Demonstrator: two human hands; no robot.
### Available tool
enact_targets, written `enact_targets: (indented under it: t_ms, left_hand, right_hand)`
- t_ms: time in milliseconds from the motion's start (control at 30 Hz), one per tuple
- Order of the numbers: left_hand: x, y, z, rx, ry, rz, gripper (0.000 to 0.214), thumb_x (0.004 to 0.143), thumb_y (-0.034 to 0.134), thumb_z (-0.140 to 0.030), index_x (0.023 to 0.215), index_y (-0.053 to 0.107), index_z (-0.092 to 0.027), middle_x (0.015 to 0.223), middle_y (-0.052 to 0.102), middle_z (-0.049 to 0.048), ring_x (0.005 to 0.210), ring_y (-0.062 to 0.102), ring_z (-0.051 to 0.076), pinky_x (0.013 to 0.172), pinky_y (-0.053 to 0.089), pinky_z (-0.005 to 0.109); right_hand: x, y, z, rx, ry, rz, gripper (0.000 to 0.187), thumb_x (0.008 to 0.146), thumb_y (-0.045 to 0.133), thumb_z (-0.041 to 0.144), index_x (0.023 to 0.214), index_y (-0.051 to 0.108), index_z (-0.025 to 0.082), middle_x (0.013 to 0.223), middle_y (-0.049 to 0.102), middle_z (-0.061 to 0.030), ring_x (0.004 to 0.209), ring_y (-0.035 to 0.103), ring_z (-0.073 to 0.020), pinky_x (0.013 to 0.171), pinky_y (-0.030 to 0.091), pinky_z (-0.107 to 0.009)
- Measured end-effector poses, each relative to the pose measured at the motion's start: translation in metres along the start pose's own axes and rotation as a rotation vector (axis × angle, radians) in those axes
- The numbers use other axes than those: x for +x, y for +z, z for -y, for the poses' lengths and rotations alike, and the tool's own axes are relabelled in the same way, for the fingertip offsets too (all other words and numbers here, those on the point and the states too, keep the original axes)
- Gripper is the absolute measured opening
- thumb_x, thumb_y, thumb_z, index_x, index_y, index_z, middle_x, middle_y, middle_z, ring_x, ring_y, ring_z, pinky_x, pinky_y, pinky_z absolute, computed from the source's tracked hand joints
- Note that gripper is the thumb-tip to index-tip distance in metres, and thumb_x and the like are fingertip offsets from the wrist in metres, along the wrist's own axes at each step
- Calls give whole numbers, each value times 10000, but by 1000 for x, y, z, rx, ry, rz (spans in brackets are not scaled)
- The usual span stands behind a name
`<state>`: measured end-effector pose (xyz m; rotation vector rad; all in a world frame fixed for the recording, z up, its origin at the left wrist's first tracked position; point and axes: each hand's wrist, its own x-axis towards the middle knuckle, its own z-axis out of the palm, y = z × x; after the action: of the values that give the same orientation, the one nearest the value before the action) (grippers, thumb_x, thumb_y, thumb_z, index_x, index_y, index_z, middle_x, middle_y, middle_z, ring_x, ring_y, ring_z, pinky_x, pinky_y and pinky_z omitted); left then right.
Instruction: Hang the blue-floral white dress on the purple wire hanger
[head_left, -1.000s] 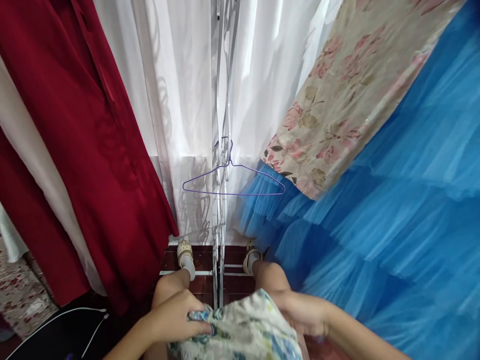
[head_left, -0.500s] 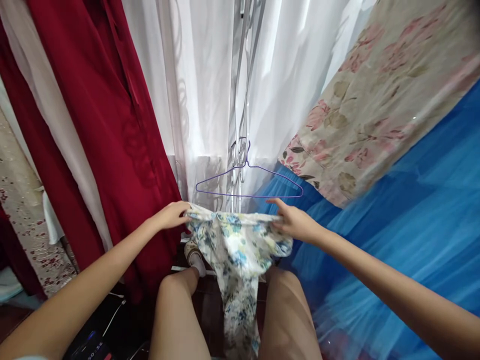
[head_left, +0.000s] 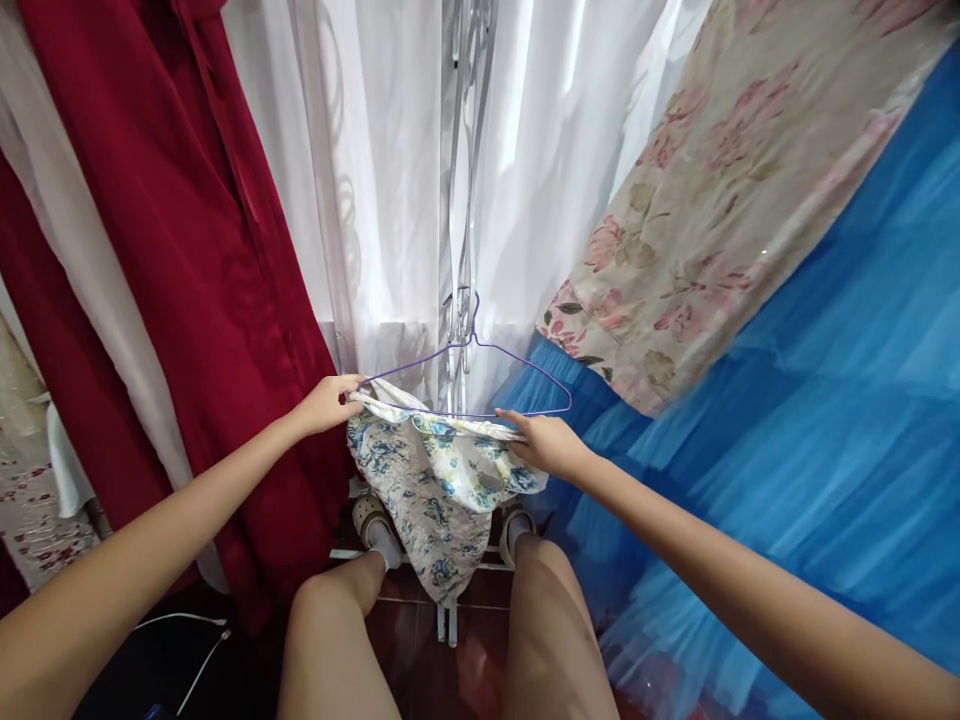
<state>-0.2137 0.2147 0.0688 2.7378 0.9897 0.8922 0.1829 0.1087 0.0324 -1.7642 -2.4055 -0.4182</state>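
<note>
A white garment [head_left: 431,490] with blue and yellow flowers hangs between my two hands. My left hand [head_left: 328,403] pinches its upper edge at the left corner, against the left end of a purple wire hanger [head_left: 474,338]. That end appears to sit at the garment's neckline or opening; whether it is fully inside is hard to tell. My right hand [head_left: 550,443] grips the upper edge on the right, just below the hanger's bottom bar, with the index finger stretched toward the bar. The hanger's right end sticks out uncovered. Its hook hangs by a metal rack pole [head_left: 459,200].
Dark red dresses [head_left: 176,250] hang at the left, and a white curtain [head_left: 390,180] is behind the pole. On the right hang a beige floral dress [head_left: 675,230] and a blue tulle skirt [head_left: 795,400]. Below are my knees, clogs [head_left: 373,520] and a white cable [head_left: 202,670].
Both hands have raised the garment to the hanger, and its top left edge now meets the hanger's left end. The garment's lower part has swung up, showing the floor beneath.
</note>
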Motion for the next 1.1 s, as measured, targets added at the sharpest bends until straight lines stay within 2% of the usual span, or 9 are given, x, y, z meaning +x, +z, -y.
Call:
enact_targets:
  t_ms: [133, 267, 433, 567, 667, 833, 933, 1000, 1100]
  left_hand:
    - [1, -10, -17, 8, 18, -99, 300, 931, 392, -284, 1112, 610, -184, 1198, 639, 91, 1092, 601, 245, 953, 447, 350]
    - [19, -11, -37, 61, 2, -190, 289, 965, 348, -292, 1084, 590, -187, 1034, 651, 79, 951, 611, 228, 856, 450, 330]
    - [55, 7, -51, -177, -84, -305, 191, 901, 506, -321, 1002, 600, -189, 800, 617, 8, 746, 567, 161, 720, 429, 264]
    - [66, 23, -49, -610, -246, -140, 339, 775, 669, -426, 998, 646, -172, 733, 619, -8, 662, 547, 138, 613, 410, 233]
    - [63, 28, -46, -711, -301, -37, 419, 738, 680, -536, 885, 697, -144, 756, 670, 34, 667, 590, 159, 590, 438, 248]
    - [58, 25, -47, -825, -368, 20, 482, 720, 704, -536, 983, 711, -132, 865, 725, 94, 754, 668, 214, 659, 523, 305]
    - [59, 24, -47, -863, -390, 31, 432, 706, 725, -485, 959, 718, -135, 860, 733, 100, 771, 685, 234, 688, 549, 337]
    - [60, 22, -43, -888, -403, 37, 390, 705, 727, -459, 934, 724, -144, 843, 735, 98, 772, 692, 245, 698, 561, 355]
    - [61, 16, -29, -951, -434, 75, 346, 713, 721, -435, 904, 732, -147, 869, 739, 117, 804, 702, 265, 733, 570, 380]
  right_hand:
    - [4, -5, 6, -34, -8, 38, 605, 890, 530, 410, 1446, 427, 194, 1019, 743, -149, 899, 711, -313, 689, 445, -323]
    - [1, -4, 13, -78, -44, 94, 871, 773, 659, 499, 1490, 337, 125, 929, 747, -160, 855, 708, -347, 655, 439, -329]
    - [-11, -5, 18, -67, -44, 83, 778, 778, 596, 245, 1477, 329, 29, 900, 743, -180, 836, 702, -333, 676, 442, -333]
    - [-16, -18, -2, 114, 8, -1, 600, 775, 543, 219, 1371, 506, 161, 1010, 742, -117, 908, 695, -286, 724, 463, -309]
    - [-16, -27, -23, 353, 96, -138, 505, 749, 500, 174, 1245, 594, 182, 1036, 735, -81, 910, 680, -235, 743, 473, -272]
    - [-5, -28, -49, 488, 433, -354, 783, 794, 519, 301, 1478, 245, 35, 792, 706, -76, 662, 631, -221, 588, 452, -283]
    - [7, -32, -61, 492, 451, -268, 719, 766, 580, 335, 1405, 421, 49, 820, 706, -91, 681, 629, -217, 606, 457, -283]
    - [12, -40, -68, 485, 411, -194, 514, 744, 598, 312, 1200, 629, 77, 764, 702, -74, 665, 619, -209, 598, 448, -273]
    - [7, -63, -78, 520, 317, -61, 272, 719, 633, 292, 904, 747, 128, 648, 680, -27, 620, 602, -185, 570, 440, -252]
